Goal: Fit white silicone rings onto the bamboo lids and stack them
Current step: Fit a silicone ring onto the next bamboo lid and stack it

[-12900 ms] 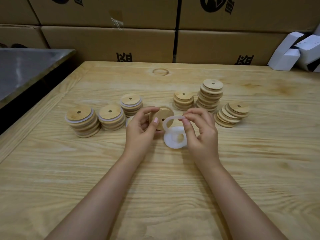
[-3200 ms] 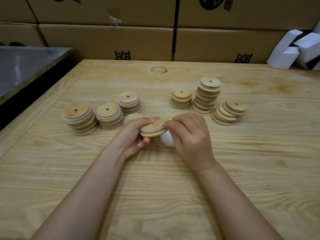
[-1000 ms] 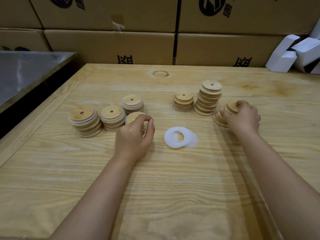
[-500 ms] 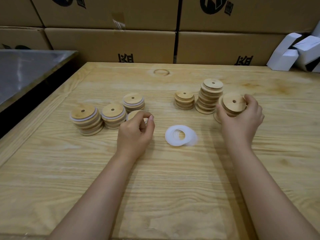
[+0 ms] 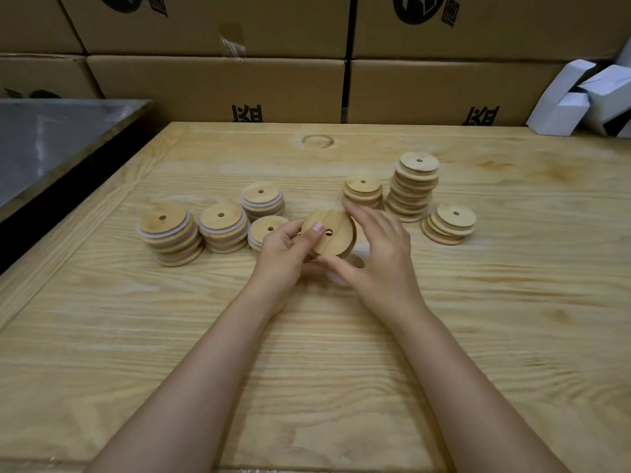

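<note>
Fingers (image 5: 278, 238) of the left hand (image 5: 286, 257) curl round a bamboo lid (image 5: 333, 235), with the thumb laid on its face beside the small centre hole. The lid is lifted off the wooden surface (image 5: 341, 353) and tilted towards the camera. The right hand (image 5: 382, 257) lies against the lid's right side with its fingers (image 5: 358, 215) stretched out and loose, their tips at the upper rim and the thumb reaching in under the lower rim; whether it bears any of the weight cannot be told. Beneath the two hands a pale, blurred sliver of the white silicone rings (image 5: 338, 280) shows on the surface, the remainder hidden. Left of the hands stand four stacks of lids with white rings showing between the layers: a large stack (image 5: 169, 235), a second stack (image 5: 222, 229), a third stack (image 5: 262, 202) farther back, and a low stack (image 5: 269, 228) just beside the left hand. Right of the hands are three stacks of plain lids: a short stack (image 5: 362, 193), a tall stack (image 5: 415, 187) leaning slightly, and a slumped stack (image 5: 449, 225) well apart from the hands. Cardboard boxes (image 5: 218, 87) line the far edge, small white cartons (image 5: 580, 97) lie at the far right, and a metal top (image 5: 44, 138) adjoins on the left.
</note>
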The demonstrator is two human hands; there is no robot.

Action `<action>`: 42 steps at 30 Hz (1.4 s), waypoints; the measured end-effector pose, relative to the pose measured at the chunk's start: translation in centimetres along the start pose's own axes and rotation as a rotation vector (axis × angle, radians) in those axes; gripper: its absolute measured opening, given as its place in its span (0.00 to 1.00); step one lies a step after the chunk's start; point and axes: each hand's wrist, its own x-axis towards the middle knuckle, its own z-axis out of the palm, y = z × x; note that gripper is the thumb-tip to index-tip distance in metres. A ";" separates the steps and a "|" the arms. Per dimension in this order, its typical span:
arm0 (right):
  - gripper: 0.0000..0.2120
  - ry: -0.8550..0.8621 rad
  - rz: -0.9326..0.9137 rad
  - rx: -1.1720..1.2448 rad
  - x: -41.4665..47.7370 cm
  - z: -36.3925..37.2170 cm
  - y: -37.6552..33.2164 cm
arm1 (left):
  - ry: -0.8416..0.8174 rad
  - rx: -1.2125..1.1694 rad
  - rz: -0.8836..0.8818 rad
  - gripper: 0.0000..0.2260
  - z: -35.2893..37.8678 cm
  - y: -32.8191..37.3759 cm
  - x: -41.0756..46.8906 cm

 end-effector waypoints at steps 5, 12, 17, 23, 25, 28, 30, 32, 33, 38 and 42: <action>0.17 0.005 0.272 0.005 -0.1 -0.3 2.3 | 0.057 -0.075 -0.039 0.07 -0.6 0.0 0.5; 0.09 -0.078 0.378 -0.107 0.0 0.0 3.3 | 0.122 -0.083 -0.053 0.05 -0.7 -0.4 0.9; 0.08 -0.008 0.295 -0.216 -0.1 -0.3 3.0 | 0.117 -0.040 -0.056 0.04 -0.8 -0.7 1.0; 0.04 0.059 0.187 -0.318 -0.2 -0.2 2.7 | 0.143 -0.064 -0.039 0.06 -0.8 -0.8 1.2; 0.04 0.077 0.185 -0.320 -0.2 -0.1 2.7 | 0.142 -0.062 -0.029 0.06 -0.8 -0.8 1.2; 0.04 0.090 0.235 -0.261 0.0 -0.1 2.8 | 0.128 -0.057 0.000 0.08 -0.8 -0.8 1.1; 0.02 0.109 0.252 -0.163 0.2 -0.1 2.7 | 0.117 -0.055 0.027 0.08 -0.9 -0.7 1.0; 0.02 0.173 0.230 -0.053 0.3 -0.1 2.5 | 0.109 -0.058 0.051 0.09 -0.9 -0.6 0.9; 0.03 0.211 0.216 -0.008 0.4 -0.2 2.3 | 0.107 -0.064 0.057 0.09 -0.9 -0.6 0.8; 0.04 0.283 0.171 0.268 0.2 -0.2 1.8 | 0.090 -0.068 0.075 0.11 -1.0 -0.5 0.7; 0.04 0.214 0.176 0.390 0.1 0.3 1.4 | 0.071 -0.033 0.087 0.10 -0.9 -0.5 0.6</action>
